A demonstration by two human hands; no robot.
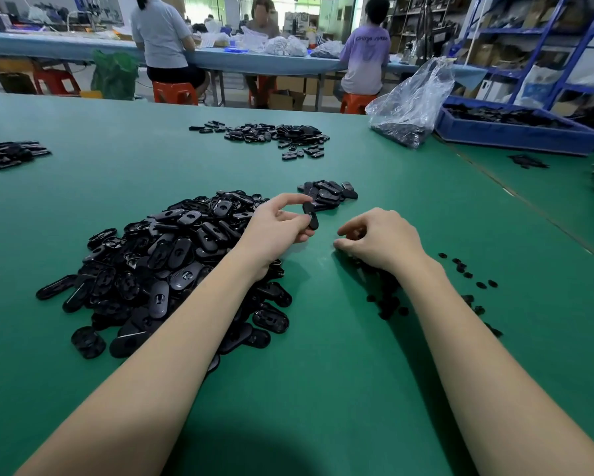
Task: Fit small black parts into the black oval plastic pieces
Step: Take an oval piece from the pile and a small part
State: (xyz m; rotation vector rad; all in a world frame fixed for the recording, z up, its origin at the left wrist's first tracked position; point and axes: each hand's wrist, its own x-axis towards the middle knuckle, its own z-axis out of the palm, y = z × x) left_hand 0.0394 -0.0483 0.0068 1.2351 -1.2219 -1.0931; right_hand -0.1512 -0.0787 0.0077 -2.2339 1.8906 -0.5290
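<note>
**A big heap to go, a small stack beside it**

Most of the work looks to be ahead. The large pile of oval pieces spreads over the left centre of the frame on the green table, loose and jumbled, and I take these for the ones not yet fitted. Just above the hands, a little right of centre, sits a much smaller stack laid more tidily; I judge those are the finished ones, though from here I cannot see the inserts in them. Further piles lie toward the upper middle and the upper left edge, and I cannot say which kind they are.

The left hand holds one oval piece up off the table, pinched between thumb and fingertips, standing on end just below the small stack. The right hand rests low on the table a little apart to the right, fingers curled downward over the near end of the scattered small black parts, which trail toward the lower right. Whether it has one pinched I cannot tell; the fingertips hide it.
</note>
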